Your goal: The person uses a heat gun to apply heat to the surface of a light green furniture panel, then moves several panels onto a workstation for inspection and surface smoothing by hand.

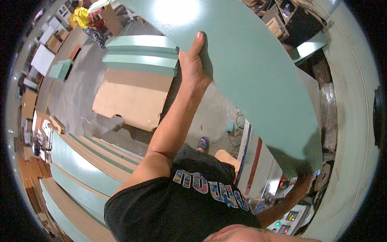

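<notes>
A long pale-green panel [250,68] with a smooth, glossy face slants across the view from the top to the lower right. My left hand [193,64] grips its left edge, thumb lying flat on the face and fingers hidden underneath. Down at the panel's near right end, my right hand [307,177] holds the edge. That hand is small and in shadow, its fingers mostly hidden.
Green boards [141,58] lie on a brown sheet [133,94] to the left. More green and wood-edged boards [80,161] are stacked at lower left. A machine with a control panel [288,220] sits at lower right. A person [86,22] in yellow stands far left.
</notes>
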A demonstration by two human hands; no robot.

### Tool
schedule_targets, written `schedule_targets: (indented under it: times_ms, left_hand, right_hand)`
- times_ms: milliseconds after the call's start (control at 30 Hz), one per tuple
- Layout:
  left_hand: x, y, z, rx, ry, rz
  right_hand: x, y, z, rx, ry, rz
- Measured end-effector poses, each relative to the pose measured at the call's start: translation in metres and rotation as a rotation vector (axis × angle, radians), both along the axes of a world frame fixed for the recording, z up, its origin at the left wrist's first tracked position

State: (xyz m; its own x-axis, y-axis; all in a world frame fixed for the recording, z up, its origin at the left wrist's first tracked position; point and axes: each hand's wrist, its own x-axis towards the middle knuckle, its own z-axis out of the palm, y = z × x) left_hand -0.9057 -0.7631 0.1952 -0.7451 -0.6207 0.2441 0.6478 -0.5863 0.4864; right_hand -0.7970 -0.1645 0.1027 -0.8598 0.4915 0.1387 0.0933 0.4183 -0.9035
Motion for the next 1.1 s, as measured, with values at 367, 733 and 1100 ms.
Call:
schedule_targets:
  times_ms: [367, 733, 1100]
  left_hand:
    - [-0.183, -0.182, -0.094, 0.529, 0.091, -0.114]
    - [-0.358, -0.381, -0.199, 0.195, 0.869, -0.393]
    - [-0.464, -0.463, -0.054, -0.190, 0.926, -0.240]
  right_hand:
    - [-0.223, -0.055, -0.023, -1.251, 0.230, 0.732]
    - [-0.387, -0.243, -0.042, -0.388, -0.173, 0.825]
    - [-0.592, -0.397, -0.025, -0.589, -0.168, 0.908]
